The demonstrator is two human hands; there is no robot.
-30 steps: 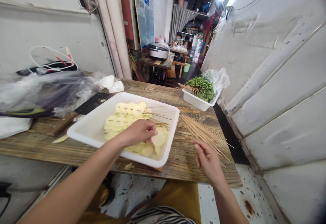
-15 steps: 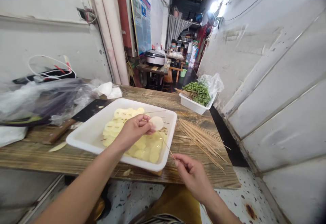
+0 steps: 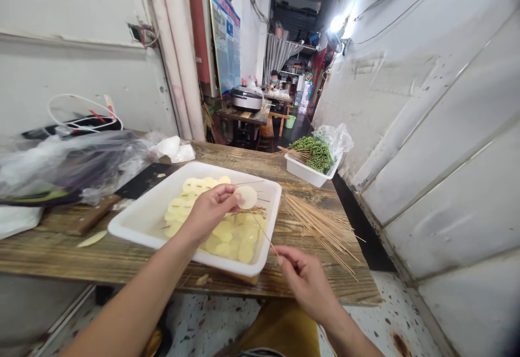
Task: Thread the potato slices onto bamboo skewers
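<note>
Over the white tub (image 3: pixel 134 231), my left hand (image 3: pixel 214 205) pinches a thin round potato slice (image 3: pixel 246 198) at its left edge. My right hand (image 3: pixel 305 277), beyond the tub's near right corner, grips a thin wooden skewer (image 3: pixel 266 236) between thumb and fingers. Its far end points up and left toward the slice; whether the tip touches it I cannot tell. Inside the tub, skewered potato slices (image 3: pixel 195 185) lie in rows at the back, and loose slices (image 3: pixel 225 246) sit in liquid at the front. My left forearm hides part of the tub.
Loose skewers (image 3: pixel 320 229) are spread on the wooden table right of the tub. Behind them stands a white basket (image 3: pixel 304 171) with green skewered vegetables (image 3: pixel 314 153). A cleaver (image 3: pixel 117 197) and plastic bags (image 3: pixel 81 159) lie on the left. A white wall runs along the right.
The view has shifted slightly. Both hands keep their grips on the slice and the skewer, with little movement between them.
</note>
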